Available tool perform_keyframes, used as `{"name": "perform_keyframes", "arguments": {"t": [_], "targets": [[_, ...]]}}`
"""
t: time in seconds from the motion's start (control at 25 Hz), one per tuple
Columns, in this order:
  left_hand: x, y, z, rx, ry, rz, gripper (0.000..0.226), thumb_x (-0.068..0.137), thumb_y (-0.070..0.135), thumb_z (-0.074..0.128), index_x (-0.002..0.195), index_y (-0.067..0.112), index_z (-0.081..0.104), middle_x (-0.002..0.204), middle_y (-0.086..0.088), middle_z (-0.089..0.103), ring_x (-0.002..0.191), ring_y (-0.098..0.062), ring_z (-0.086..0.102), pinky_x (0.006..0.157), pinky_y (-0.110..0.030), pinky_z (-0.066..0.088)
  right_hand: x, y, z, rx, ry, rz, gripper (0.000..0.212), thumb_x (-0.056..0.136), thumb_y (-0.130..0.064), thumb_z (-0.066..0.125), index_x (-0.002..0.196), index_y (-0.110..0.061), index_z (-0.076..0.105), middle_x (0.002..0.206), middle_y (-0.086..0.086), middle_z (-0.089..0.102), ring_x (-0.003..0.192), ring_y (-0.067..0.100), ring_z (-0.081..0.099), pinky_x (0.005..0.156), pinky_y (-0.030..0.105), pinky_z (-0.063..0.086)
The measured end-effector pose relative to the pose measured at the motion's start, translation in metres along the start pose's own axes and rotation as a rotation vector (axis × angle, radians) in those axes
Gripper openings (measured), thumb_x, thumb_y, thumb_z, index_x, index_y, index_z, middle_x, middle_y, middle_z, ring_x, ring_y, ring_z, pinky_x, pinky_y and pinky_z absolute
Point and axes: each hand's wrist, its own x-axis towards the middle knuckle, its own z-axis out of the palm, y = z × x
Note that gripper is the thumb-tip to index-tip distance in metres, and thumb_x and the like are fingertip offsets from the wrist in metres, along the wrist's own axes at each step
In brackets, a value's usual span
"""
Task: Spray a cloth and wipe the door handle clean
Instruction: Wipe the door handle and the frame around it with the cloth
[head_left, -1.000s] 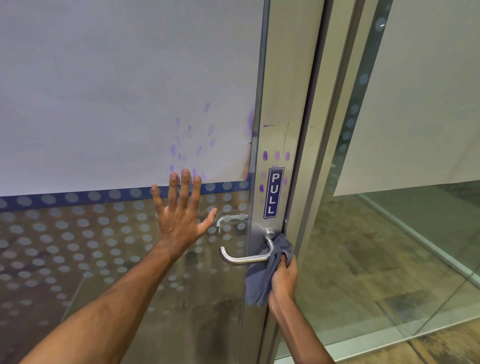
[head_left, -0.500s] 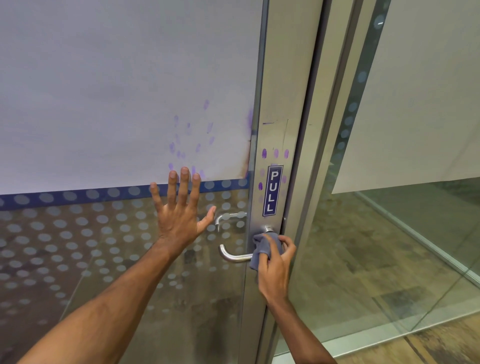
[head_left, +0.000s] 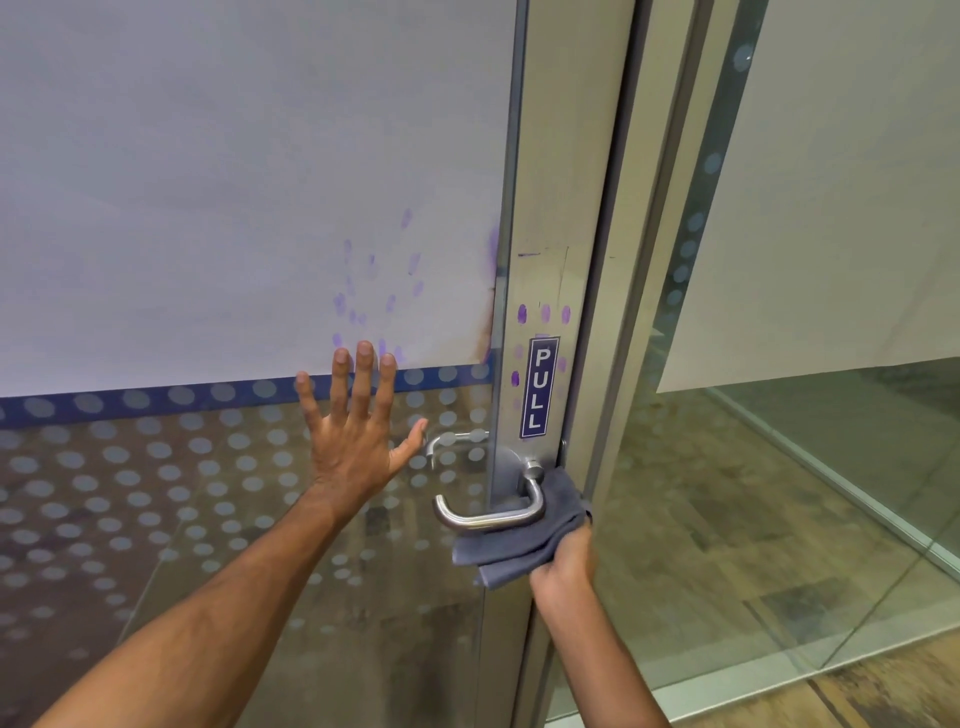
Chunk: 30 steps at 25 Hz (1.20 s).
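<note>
My left hand (head_left: 353, 441) is spread flat against the glass door (head_left: 208, 493), fingers splayed and pointing up, gripping nothing; the fingertips reach the blue band (head_left: 156, 397) where the frosted sheet ends and the dotted glass begins. Just to the right of my left thumb, behind the glass, I can see the inner lever (head_left: 452, 441) of the door.

My right hand (head_left: 563, 569) is lower and further right, clenched around a bunched grey cloth (head_left: 519, 545). The cloth is pressed up under and behind the metal door handle (head_left: 488, 512), touching the bend where the lever turns into the door, with loose folds hanging to the left of my right hand. The handle's free end curves out toward my left wrist and is bare.

Above my right hand, on the metal door frame (head_left: 550, 156), sits a blue vertical PULL sign (head_left: 540, 387). Purple fingerprint smudges (head_left: 544, 313) dot the frame just above and beside that sign, and fainter ones spread across the frosted sheet above my left fingertips. To the right of my right hand is a glass panel (head_left: 779, 493).
</note>
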Motion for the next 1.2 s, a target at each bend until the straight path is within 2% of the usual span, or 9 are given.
{"name": "perform_keyframes", "arguments": {"t": [0.08,0.2,0.32,0.4,0.52,0.6,0.72,1.04,1.2], "targets": [[0.001,0.000,0.000,0.005,-0.002,0.005,0.095,0.089,0.071,0.033,0.155,0.017,-0.008,0.162,-0.004,-0.024,0.149,-0.025,-0.018,0.116,-0.057,-0.014,-0.007,0.007,0.002,-0.059,0.056,-0.192,0.025,0.102,-0.015,0.036,0.100,-0.014,0.061,0.101,0.006,0.065,0.094,0.022,0.061,0.088,0.027,0.046],[0.000,-0.001,0.002,0.015,0.002,0.010,0.095,0.088,0.072,0.032,0.155,0.017,-0.007,0.162,-0.005,-0.022,0.150,-0.026,-0.016,0.117,-0.057,-0.014,-0.024,0.022,-0.001,-0.751,0.028,-0.570,0.027,0.098,-0.020,0.044,0.119,-0.030,0.058,0.130,-0.009,0.052,0.116,0.012,0.049,0.095,0.017,0.036],[-0.002,-0.001,0.005,0.031,0.019,0.011,0.096,0.088,0.072,0.034,0.156,0.016,-0.005,0.163,-0.006,-0.020,0.150,-0.027,-0.014,0.117,-0.058,-0.012,-0.041,0.038,-0.009,-1.353,-0.086,-0.999,0.052,0.087,-0.020,0.036,0.136,-0.008,0.051,0.145,0.016,0.045,0.133,0.032,0.043,0.110,0.040,0.029],[-0.002,-0.002,0.006,0.027,0.017,0.014,0.097,0.088,0.072,0.035,0.156,0.015,-0.004,0.163,-0.006,-0.020,0.150,-0.027,-0.014,0.117,-0.058,-0.012,-0.054,0.046,-0.004,-1.586,-0.220,-1.094,0.059,0.084,-0.021,0.036,0.138,0.000,0.047,0.145,0.021,0.045,0.135,0.036,0.041,0.112,0.045,0.021],[-0.001,-0.002,0.006,0.021,0.013,0.013,0.097,0.087,0.072,0.034,0.156,0.016,-0.005,0.162,-0.006,-0.021,0.150,-0.027,-0.016,0.117,-0.058,-0.013,-0.054,0.036,0.000,-1.683,-0.465,-1.030,0.079,0.079,-0.035,0.044,0.149,-0.005,0.026,0.155,0.011,0.031,0.143,0.026,0.031,0.121,0.040,0.019],[-0.002,-0.002,0.005,0.032,0.018,0.014,0.096,0.088,0.072,0.034,0.156,0.016,-0.006,0.162,-0.006,-0.022,0.150,-0.027,-0.016,0.117,-0.058,-0.013,-0.037,0.014,-0.003,-1.801,-0.488,-1.231,0.076,0.075,-0.045,0.049,0.139,-0.005,0.043,0.140,0.010,0.053,0.122,0.023,0.055,0.102,0.038,0.045],[-0.001,-0.002,0.004,0.033,0.021,0.023,0.096,0.088,0.071,0.034,0.156,0.015,-0.005,0.162,-0.007,-0.021,0.150,-0.027,-0.015,0.117,-0.058,-0.012,-0.014,-0.007,-0.005,-1.987,-0.574,-1.438,0.061,0.081,-0.057,0.050,0.121,-0.012,0.059,0.117,0.004,0.063,0.104,0.021,0.062,0.095,0.044,0.043],[-0.002,-0.001,0.005,0.015,0.034,0.021,0.095,0.089,0.070,0.037,0.156,0.016,-0.003,0.163,-0.006,-0.019,0.150,-0.027,-0.013,0.117,-0.059,-0.009,-0.024,0.064,0.008,-1.866,-0.281,-1.561,0.055,0.081,-0.020,0.037,0.134,-0.007,0.042,0.129,0.011,0.054,0.118,0.028,0.052,0.098,0.049,0.036],[-0.002,-0.002,0.006,0.024,0.018,0.013,0.095,0.088,0.072,0.034,0.156,0.016,-0.004,0.162,-0.006,-0.020,0.150,-0.027,-0.014,0.117,-0.058,-0.011,-0.022,0.056,0.005,-1.872,-0.372,-1.561,0.053,0.084,-0.019,0.038,0.136,-0.008,0.042,0.130,0.008,0.059,0.119,0.025,0.057,0.093,0.043,0.050]]}}
